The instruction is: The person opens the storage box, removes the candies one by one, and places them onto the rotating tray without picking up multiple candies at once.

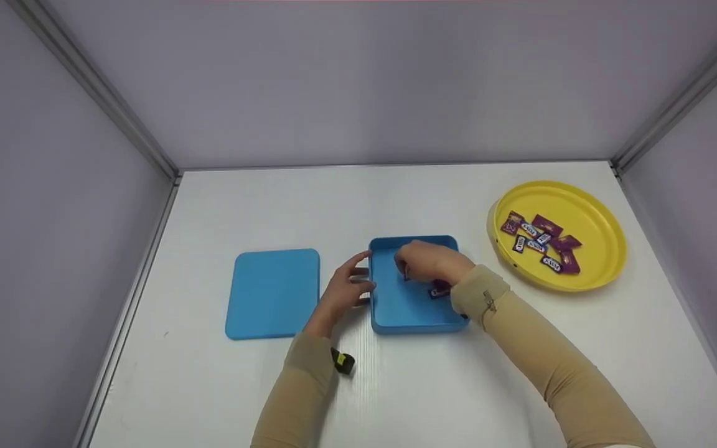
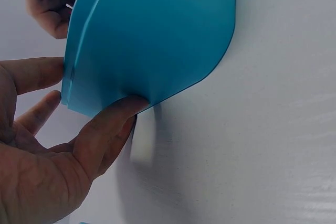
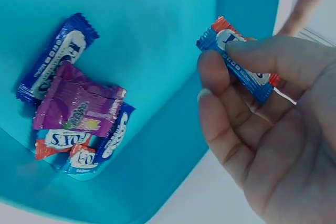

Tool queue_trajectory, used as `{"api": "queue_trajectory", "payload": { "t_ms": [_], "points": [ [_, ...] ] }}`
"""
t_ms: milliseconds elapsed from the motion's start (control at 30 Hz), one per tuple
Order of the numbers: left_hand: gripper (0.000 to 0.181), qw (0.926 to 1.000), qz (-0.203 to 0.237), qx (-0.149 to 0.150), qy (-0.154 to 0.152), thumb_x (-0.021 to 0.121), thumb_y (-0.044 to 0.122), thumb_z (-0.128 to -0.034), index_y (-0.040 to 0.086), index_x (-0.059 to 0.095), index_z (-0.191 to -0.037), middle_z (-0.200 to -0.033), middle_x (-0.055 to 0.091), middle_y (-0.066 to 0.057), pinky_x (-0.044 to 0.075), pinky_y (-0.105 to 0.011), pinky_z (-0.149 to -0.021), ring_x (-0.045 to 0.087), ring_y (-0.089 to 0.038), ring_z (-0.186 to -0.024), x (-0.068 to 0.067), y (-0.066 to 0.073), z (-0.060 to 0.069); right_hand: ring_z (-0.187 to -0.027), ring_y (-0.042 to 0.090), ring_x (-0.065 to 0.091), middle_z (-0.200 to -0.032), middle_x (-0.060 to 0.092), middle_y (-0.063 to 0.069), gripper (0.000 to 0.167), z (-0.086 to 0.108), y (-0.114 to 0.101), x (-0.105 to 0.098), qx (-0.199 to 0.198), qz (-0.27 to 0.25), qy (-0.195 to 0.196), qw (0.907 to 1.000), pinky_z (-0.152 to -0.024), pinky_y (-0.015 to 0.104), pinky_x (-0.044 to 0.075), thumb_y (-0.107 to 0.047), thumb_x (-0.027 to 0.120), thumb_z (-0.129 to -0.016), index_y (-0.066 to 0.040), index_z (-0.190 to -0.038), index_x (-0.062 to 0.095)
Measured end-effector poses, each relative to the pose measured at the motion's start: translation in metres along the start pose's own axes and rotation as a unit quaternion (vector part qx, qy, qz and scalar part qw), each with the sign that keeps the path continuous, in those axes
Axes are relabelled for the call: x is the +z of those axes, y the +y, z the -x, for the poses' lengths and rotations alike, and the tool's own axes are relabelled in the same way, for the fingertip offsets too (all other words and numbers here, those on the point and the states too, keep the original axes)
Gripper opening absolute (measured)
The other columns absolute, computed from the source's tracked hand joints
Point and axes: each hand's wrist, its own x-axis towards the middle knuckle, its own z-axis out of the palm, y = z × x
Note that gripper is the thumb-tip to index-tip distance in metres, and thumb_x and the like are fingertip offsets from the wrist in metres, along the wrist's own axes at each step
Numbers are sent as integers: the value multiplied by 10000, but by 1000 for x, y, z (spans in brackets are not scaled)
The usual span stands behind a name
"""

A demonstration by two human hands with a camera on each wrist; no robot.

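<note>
In the head view a shallow blue box [image 1: 389, 311] stands on the table with its open top facing up. My right hand [image 1: 430, 261] is inside it, pinching a small wrapped candy [image 3: 239, 59] with blue and orange ends between thumb and fingers. Below that hand, in the right wrist view, several wrapped candies lie bunched in a corner of the box, among them a purple candy [image 3: 79, 103] and a dark blue candy [image 3: 58, 56]. My left hand [image 1: 343, 289] rests its spread fingers against the outside of the box's left wall; the thumb touches the wall low down.
A round yellow tray [image 1: 595, 218] at the right holds several purple and blue wrapped candies. Left of the box lies a flat blue square lid [image 1: 274, 292]. Grey panels enclose the white table [image 1: 333, 205] at the back and sides.
</note>
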Motion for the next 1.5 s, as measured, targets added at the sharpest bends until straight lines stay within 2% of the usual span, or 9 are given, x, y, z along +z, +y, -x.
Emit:
{"api": "queue_trajectory", "payload": {
  "t_ms": [233, 400, 467, 667, 833, 967, 1167, 1333, 1500],
  "points": [
    [668, 9999, 23, 93, -37, 625, 38, -918, 254, 402, -1510, -1389, 453, -195, 526, -502, -854, 532, -333, -1185, -1, 0, 1, -859, 168, 627, -1025, 693, 62, 208, 13, 3, -3, 89, -350, 78, 9993, -797, 368, 538, -98, 558, -993, -40, -1111, 719],
    [660, 9998, 48, 153, -117, 586, -12, -930, 155, 363, -1528, -1404, 418, -266, 489, -563, -893, 525, -368, -1182, 1, 19, 15, -807, 152, 630, -1040, 694, 65, 228, 22, 9, -3, 185, -600, 167, 9979, -753, 347, 549, -125, 556, -1000, -44, -1146, 712],
    [662, 9998, 56, 127, -145, 570, -37, -930, 128, 349, -1532, -1409, 403, -289, 477, -580, -901, 521, -382, -1182, 2, 21, 15, -789, 147, 632, -1030, 695, 69, 226, 25, 11, -3, 148, -592, 214, 9979, -741, 346, 553, -121, 554, -999, -41, -1137, 714],
    [688, 9999, 36, 56, -123, 602, 2, -934, 181, 337, -1543, -1428, 406, -257, 491, -567, -886, 507, -379, -1211, 0, 0, 0, -729, 140, 617, -935, 683, 60, 166, 33, 18, -1, 40, -684, 377, 9969, -702, 339, 545, -105, 565, -991, -40, -1047, 708],
    [685, 10000, 34, 60, -58, 629, 43, -933, 238, 361, -1532, -1429, 423, -214, 499, -549, -884, 508, -367, -1219, 0, -1, 0, -725, 158, 593, -874, 644, 46, 103, 41, 28, -3, -108, -925, 627, 9937, -681, 337, 526, -86, 587, -974, -53, -976, 685],
    [672, 10000, -33, 70, -36, 638, 53, -927, 252, 387, -1518, -1415, 443, -198, 509, -530, -877, 521, -356, -1208, 0, 0, 1, -807, 189, 601, -937, 656, 68, 118, 51, 39, -5, -146, -1080, 967, 9893, -746, 374, 540, -61, 593, -959, -34, -1012, 695],
    [674, 9998, -63, 155, -102, 618, 36, -925, 231, 379, -1524, -1404, 438, -207, 518, -512, -862, 535, -345, -1191, -2, 0, 2, -911, 245, 613, -1045, 668, 126, 184, 69, 62, -1, 37, -1618, 1612, 9736, -837, 446, 525, -54, 563, -978, 5, -1096, 691],
    [677, 9998, -144, 133, -108, 615, 41, -927, 230, 370, -1530, -1407, 436, -200, 523, -497, -858, 528, -338, -1206, -1, 0, 2, -892, 256, 610, -1044, 675, 123, 207, 83, 90, 6, 432, -2269, 2153, 9488, -799, 425, 518, -75, 519, -1010, -1, -1138, 665],
    [678, 9997, -199, 135, -78, 620, 43, -924, 228, 373, -1528, -1406, 441, -198, 525, -500, -853, 533, -342, -1201, -1, 0, 2, -896, 255, 577, -1059, 645, 127, 219, 102, 119, 11, 1104, -2582, 2700, 9210, -770, 352, 489, -141, 515, -1025, -41, -1186, 625]
  ]
}}
